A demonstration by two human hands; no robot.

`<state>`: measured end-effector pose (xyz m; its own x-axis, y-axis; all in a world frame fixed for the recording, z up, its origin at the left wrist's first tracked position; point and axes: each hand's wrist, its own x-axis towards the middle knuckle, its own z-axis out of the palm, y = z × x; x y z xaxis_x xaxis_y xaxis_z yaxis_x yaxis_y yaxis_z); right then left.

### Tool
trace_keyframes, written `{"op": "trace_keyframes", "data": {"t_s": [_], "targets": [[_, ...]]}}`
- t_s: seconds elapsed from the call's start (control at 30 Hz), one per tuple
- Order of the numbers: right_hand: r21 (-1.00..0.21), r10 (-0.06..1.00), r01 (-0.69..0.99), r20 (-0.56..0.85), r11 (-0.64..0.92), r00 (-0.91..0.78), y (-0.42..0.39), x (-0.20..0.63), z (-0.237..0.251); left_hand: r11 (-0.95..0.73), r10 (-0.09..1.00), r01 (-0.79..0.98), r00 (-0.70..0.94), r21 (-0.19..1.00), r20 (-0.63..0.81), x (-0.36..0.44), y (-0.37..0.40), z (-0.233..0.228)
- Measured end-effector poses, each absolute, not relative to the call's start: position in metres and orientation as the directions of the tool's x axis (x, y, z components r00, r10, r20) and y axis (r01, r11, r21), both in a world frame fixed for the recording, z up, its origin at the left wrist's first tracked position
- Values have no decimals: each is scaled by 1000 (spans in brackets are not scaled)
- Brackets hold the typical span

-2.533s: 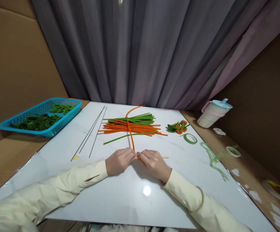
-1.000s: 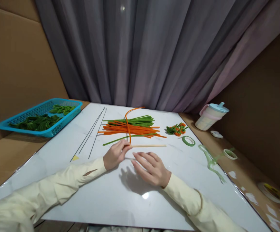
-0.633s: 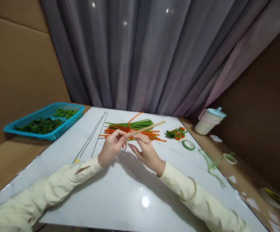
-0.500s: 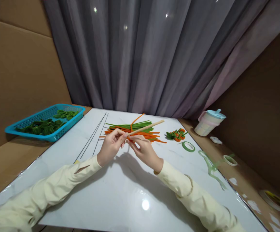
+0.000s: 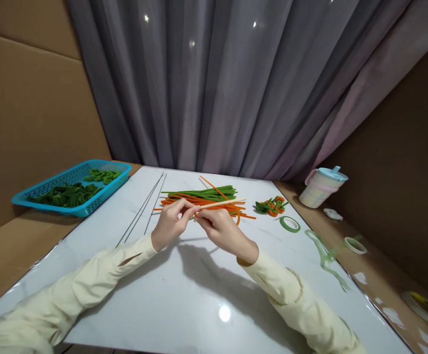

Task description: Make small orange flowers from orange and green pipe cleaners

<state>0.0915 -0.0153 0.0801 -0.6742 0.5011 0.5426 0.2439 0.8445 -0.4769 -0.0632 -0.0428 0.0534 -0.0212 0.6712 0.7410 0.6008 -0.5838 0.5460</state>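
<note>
My left hand (image 5: 173,221) pinches the near end of a thin pale wooden stick (image 5: 223,203), which slants up to the right. Close against it, my right hand (image 5: 223,231) has its fingers closed at the same spot, where a bit of orange shows between the fingertips. From behind the right hand an orange pipe cleaner (image 5: 217,189) curves up and back to the left; its held part is mostly hidden. Beyond the hands lie a pile of green pipe cleaners (image 5: 214,193) and a pile of orange pipe cleaners (image 5: 179,201).
A blue basket (image 5: 84,212) with green leaf-like pieces stands at left, near several thin dark wires (image 5: 140,211). At right are small orange-and-green pieces (image 5: 273,205), a green tape roll (image 5: 290,224), a crumpled green strip (image 5: 322,255) and a lidded cup (image 5: 319,188).
The stick has tipped lower. The orange pipe cleaner has swung from standing up above the stick to a loop arching right, its free end pointing back left. Both hands stay together.
</note>
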Motion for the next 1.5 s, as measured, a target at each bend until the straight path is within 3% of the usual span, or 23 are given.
{"op": "trace_keyframes", "data": {"t_s": [0.1,0.2,0.4,0.57,0.7,0.93,1.23,1.5], "targets": [[-468,474,238,491,851,-731,-16,97,87,-610,659,623,55,490,750,-63,-47,59],[-369,444,293,443,882,-779,-17,103,92,-610,679,634,109,475,726,-63,-49,65],[-27,460,481,347,876,-817,-19,108,95,-510,808,602,88,615,583,-64,-46,61],[35,433,474,353,880,-829,-15,109,93,-462,849,538,38,705,527,-65,-44,59],[15,394,441,420,897,-817,-9,110,91,-472,849,528,55,706,526,-66,-44,61],[-155,425,415,563,896,-708,-5,107,86,-487,831,514,24,706,556,-66,-44,63],[-330,417,264,595,906,-687,-1,107,85,-528,786,582,59,618,616,-68,-44,59],[-400,456,255,568,880,-685,3,113,92,-570,762,556,82,604,643,-68,-46,59]]}}
